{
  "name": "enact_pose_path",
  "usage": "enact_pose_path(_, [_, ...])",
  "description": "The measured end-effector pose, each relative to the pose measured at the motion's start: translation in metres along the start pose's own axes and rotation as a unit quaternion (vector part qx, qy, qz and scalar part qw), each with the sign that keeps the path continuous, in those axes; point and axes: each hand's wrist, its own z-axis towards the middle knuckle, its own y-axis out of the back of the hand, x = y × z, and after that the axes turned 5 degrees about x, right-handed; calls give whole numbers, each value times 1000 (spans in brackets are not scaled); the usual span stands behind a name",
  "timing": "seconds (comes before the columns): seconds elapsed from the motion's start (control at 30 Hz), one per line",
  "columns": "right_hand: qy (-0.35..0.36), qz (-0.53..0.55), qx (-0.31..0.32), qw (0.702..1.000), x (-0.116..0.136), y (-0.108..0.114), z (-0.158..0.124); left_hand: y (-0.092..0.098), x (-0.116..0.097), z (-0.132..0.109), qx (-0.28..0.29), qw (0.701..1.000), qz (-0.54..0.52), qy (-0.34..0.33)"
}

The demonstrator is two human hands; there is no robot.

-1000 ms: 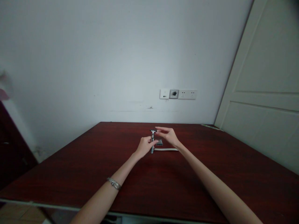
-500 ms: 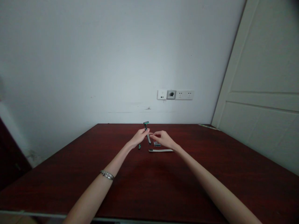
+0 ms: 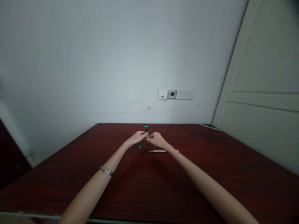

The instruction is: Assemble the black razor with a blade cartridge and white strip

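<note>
A razor with a green and black head and a pale handle (image 3: 147, 137) stands nearly upright between my hands. My left hand (image 3: 137, 137) pinches its upper handle from the left. My right hand (image 3: 157, 140) has its fingers closed on the lower handle from the right. On the table below lies a small green and black razor head (image 3: 140, 147), left of the handle's end. A second pale handle (image 3: 158, 151) with a dark tip lies flat beneath my right hand, partly covered by my right wrist.
The dark red wooden table (image 3: 144, 186) reaches back to a white wall with a row of sockets (image 3: 176, 94). A pale door (image 3: 263, 77) stands at the right. A thin strip (image 3: 209, 127) lies near the table's back right edge.
My right hand has moved left onto the razor's handle. The razor has turned more upright and sits slightly lower. The small clear case is now hidden behind my right hand.
</note>
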Motion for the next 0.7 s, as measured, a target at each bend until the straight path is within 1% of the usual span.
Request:
enact_pose_path(0.03, [-16,-8,12,1000,-1,-4,3,7,5,0,-26,998,52,-12])
enact_pose_path(0.07, [-30,-16,25,999,-2,-7,6,13,10,-1,-38,995,88,-21])
enact_pose_path(0.17, [-72,-45,61,994,-4,-18,14,32,25,-3,-32,989,146,-22])
enact_pose_path(0.27, [-110,-61,82,989,-4,-29,21,41,37,-7,-9,984,176,-23])
enact_pose_path(0.33, [-124,-68,88,986,-5,-35,24,41,42,-10,18,980,196,-37])
enact_pose_path(0.43, [-125,-73,98,985,-7,-41,25,35,45,-16,51,973,212,-71])
enact_pose_path(0.5, [-124,-73,105,984,-7,-43,24,31,45,-19,53,972,213,-79])
enact_pose_path(0.6, [-124,-84,107,983,-8,-44,22,27,45,-23,52,974,209,-72])
enact_pose_path(0.7, [-123,-96,114,981,-7,-42,19,27,45,-25,76,971,216,-72])
